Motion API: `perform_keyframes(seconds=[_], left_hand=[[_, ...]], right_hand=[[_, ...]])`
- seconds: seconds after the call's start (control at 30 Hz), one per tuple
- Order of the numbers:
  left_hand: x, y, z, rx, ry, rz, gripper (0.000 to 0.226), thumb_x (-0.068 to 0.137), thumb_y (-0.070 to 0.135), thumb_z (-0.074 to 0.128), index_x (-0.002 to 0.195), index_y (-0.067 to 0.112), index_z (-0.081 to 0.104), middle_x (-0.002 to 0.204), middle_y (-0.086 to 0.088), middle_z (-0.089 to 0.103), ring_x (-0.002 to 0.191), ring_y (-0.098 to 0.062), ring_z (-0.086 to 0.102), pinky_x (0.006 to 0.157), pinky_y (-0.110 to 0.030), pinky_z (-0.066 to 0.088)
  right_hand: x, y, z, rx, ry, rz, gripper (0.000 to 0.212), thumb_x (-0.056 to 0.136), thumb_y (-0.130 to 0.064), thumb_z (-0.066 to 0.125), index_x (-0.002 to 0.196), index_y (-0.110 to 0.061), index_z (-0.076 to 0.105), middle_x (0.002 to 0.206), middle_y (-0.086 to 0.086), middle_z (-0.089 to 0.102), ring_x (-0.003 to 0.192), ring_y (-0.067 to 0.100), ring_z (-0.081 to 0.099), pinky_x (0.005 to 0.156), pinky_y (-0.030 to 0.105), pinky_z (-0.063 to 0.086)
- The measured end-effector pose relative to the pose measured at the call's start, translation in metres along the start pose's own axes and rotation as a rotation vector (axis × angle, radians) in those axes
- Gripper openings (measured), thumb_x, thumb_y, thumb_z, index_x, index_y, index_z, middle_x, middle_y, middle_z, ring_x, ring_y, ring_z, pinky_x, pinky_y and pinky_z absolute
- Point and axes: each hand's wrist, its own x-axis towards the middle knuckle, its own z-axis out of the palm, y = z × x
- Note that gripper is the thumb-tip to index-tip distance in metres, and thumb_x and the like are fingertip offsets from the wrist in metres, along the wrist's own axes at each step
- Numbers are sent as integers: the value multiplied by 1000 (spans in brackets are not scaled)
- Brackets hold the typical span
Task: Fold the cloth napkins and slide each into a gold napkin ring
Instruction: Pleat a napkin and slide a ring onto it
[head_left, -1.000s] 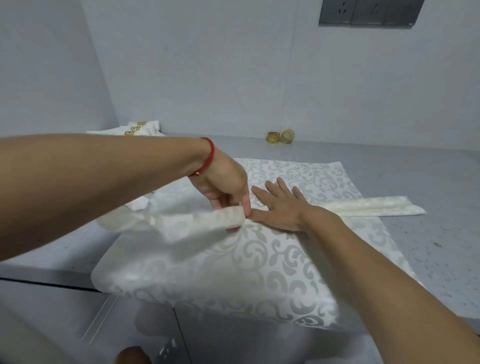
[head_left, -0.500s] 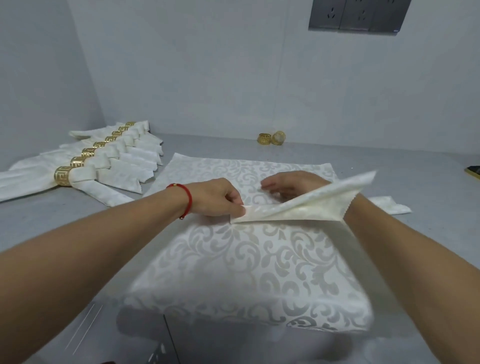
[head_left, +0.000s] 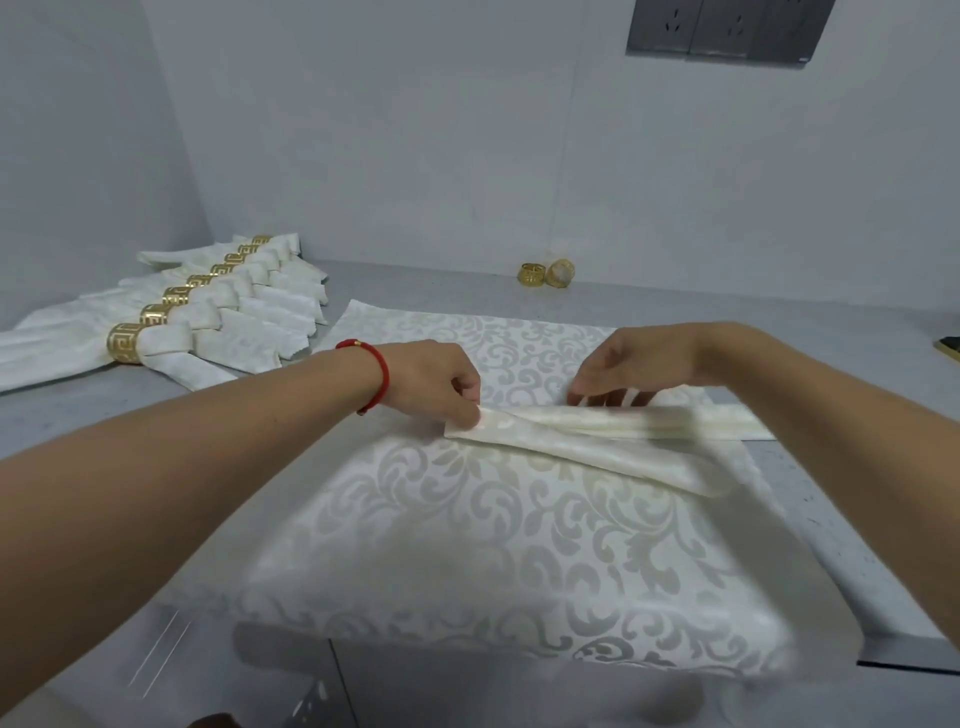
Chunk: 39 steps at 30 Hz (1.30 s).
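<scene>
The left hand (head_left: 436, 384), fingers curled, pinches the left end of a folded napkin (head_left: 587, 434) lying on a patterned cloth (head_left: 467, 545) on the grey surface (head_left: 883, 545). The right hand (head_left: 634, 366) rests its fingertips on the fold; motion blur hides whether it grips. Two loose rings (head_left: 545, 273) sit by the wall, well apart; ringed napkins (head_left: 208, 322) lie left.

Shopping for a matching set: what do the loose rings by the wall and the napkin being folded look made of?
The two loose gold napkin rings look like shiny openwork metal, possibly plated. The folded cream napkin looks like woven damask with a soft sheen and faint scroll pattern; the fibre cannot be told.
</scene>
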Motion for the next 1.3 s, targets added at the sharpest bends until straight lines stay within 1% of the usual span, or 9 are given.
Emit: perform_keyframes(seconds=[0.13,0.4,0.57,0.7,0.8,0.97,1.13,1.23,1.3], left_hand=[[-5,-8,-7,33,-20,-92,18,80,43,65,81,25,71,95,-1,72,85,-25,66,83,-40,56],[-13,-23,-3,4,5,-188,28,71,44,67,75,17,70,73,-2,64,67,-21,55,66,-34,50],[-9,-22,0,-27,-14,-227,32,73,42,66,83,12,71,72,-1,61,66,-23,55,69,-38,55],[-8,-20,-2,-12,-39,-232,30,73,41,66,83,13,70,72,-3,61,62,-26,53,64,-34,51],[-6,-22,-1,0,-33,-224,29,74,41,67,84,14,69,73,-3,62,61,-27,53,62,-33,49],[0,-25,-3,26,-70,-199,19,77,36,65,76,17,63,73,-3,59,63,-27,52,63,-33,48],[0,-31,-8,24,-123,-171,18,82,37,65,78,20,69,75,2,60,70,-23,55,67,-35,51],[-1,-36,-10,-9,-150,-146,17,85,39,66,78,24,70,77,3,61,72,-19,56,71,-35,53],[-2,-38,-10,-17,-159,-127,16,88,39,65,82,24,69,81,3,62,71,-17,55,69,-31,52]], right_hand=[[27,-26,20,-165,79,0,42,94,-51,65,87,-10,68,76,-3,61,74,20,58,76,29,51],[31,-58,30,-324,78,129,25,88,-50,66,95,-26,71,102,-5,71,96,24,72,95,43,57],[31,-82,45,-560,261,69,20,92,-33,67,105,-25,56,98,-2,57,86,21,58,72,35,48],[35,-100,54,-833,325,42,8,96,-10,57,100,-15,63,97,7,58,70,21,51,63,31,43],[35,-107,38,-596,162,134,20,99,-18,57,89,-15,74,91,6,67,79,27,66,75,37,56],[21,-106,0,6,-202,137,28,91,16,56,113,7,72,104,23,76,95,31,75,84,33,62],[25,-93,8,-65,-69,18,29,88,-24,80,103,1,75,87,14,78,77,17,77,63,22,55],[32,-81,17,-135,45,7,36,89,-42,78,99,-7,74,66,2,72,52,7,60,66,24,49],[36,-71,23,-110,84,-6,39,88,-49,75,96,-11,73,70,-4,71,59,10,61,72,26,51]])
